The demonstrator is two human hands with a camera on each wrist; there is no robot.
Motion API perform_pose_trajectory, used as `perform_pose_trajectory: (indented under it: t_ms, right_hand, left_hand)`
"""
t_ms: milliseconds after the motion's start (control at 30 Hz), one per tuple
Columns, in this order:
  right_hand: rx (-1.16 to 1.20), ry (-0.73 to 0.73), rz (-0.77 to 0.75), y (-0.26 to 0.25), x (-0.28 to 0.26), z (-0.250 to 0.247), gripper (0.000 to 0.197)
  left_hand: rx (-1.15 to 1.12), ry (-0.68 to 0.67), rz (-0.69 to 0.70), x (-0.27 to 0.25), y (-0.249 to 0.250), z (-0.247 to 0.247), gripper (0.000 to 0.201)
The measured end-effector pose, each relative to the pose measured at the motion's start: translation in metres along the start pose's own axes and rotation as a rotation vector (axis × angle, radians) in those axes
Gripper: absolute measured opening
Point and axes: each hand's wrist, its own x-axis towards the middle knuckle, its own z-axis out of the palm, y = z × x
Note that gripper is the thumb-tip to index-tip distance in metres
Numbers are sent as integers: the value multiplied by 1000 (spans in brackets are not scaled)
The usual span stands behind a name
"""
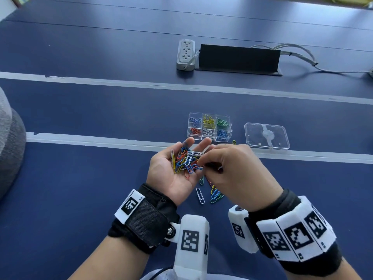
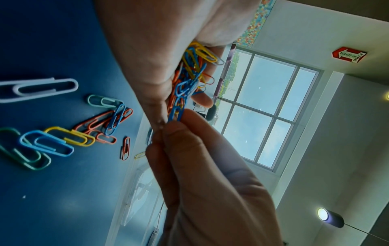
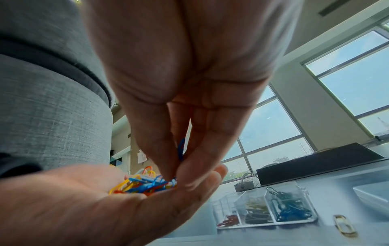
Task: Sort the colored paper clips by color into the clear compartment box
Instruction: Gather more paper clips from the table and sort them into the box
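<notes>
Your left grip (image 1: 175,168) cupped flat under mixed paper clips (image 1: 186,161) (palm up), your right grip (image 1: 228,168) pinching a blue clip (image 2: 176,113), compartment box (image 1: 209,127) beyond on the bench (image 1: 80,178).

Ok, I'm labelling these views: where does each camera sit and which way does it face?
Head: above, looking forward and down at the table; both forearms show, left hand cupping paper clips.
Left wrist: along the palm toward table and window; right hand pinches a blue clip.
Right wrist: low, along the fingers toward the compartment box.
All three share the clip pile.
</notes>
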Motion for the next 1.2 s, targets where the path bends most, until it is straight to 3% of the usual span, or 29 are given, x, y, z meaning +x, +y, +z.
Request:
perform_pose_trajectory:
  t_ms: [167, 300, 467, 633, 833, 1067, 1200]
  right_hand:
    - [102, 42, 99, 6, 10, -20, 28]
    - [-9, 105, 161, 13, 47, -35, 24]
    - [-163, -12, 197, 18, 111, -24, 30]
    - [-267, -96, 191, 18, 138, -10, 31]
    - [-241, -126, 187, 21, 137, -8, 27]
    - [-38, 38, 145, 15, 109, -33, 24]
    - [28, -76, -2, -4, 81, -32, 19]
  left_hand:
    - [9, 43, 40, 3, 2, -5, 29]
    - [21, 46, 60, 4, 7, -12, 33]
    - [50, 46, 83, 4, 9, -11, 37]
    - [59, 46, 113, 4, 17, -12, 43]
    - [40, 32, 122, 3, 24, -15, 47]
    - [27, 29, 111, 2, 23, -12, 52]
    - [11, 38, 123, 2, 20, -8, 56]
